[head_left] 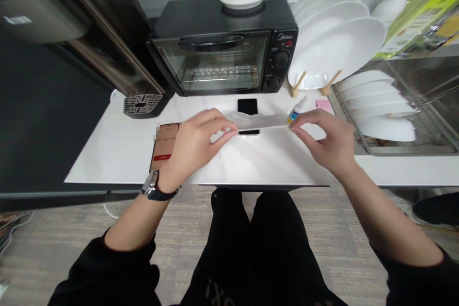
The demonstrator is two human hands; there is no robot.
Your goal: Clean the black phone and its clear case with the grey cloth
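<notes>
A: State the position of the sheet.
B: The translucent sheet point(263, 120) is suspended above the worktop point(118, 158), stretched between the left hand point(199, 141) and the right hand point(330, 138). It passes over a dark phone point(247, 105) and covers the middle part of it.

A: Specify the state of the fingers.
B: On each hand, thumb and index finger pinch one end of the sheet. Contact between the sheet and the dark phone cannot be determined from this angle.

A: List the items adjacent to the hands.
B: Left side: a second phone point(167, 139) with a lit timer display, partly covered by the left hand. A watch point(152, 186) is fitted to the left wrist. Right side: a small bottle point(296, 113) with a blue label, just beyond the right fingertips, and a pink pad point(323, 104) behind the right hand.

A: Identify the units at the rear.
B: A black toaster oven point(218, 64), door closed. To its right, white plates point(337, 52) stand in a wooden rack point(326, 90).
</notes>
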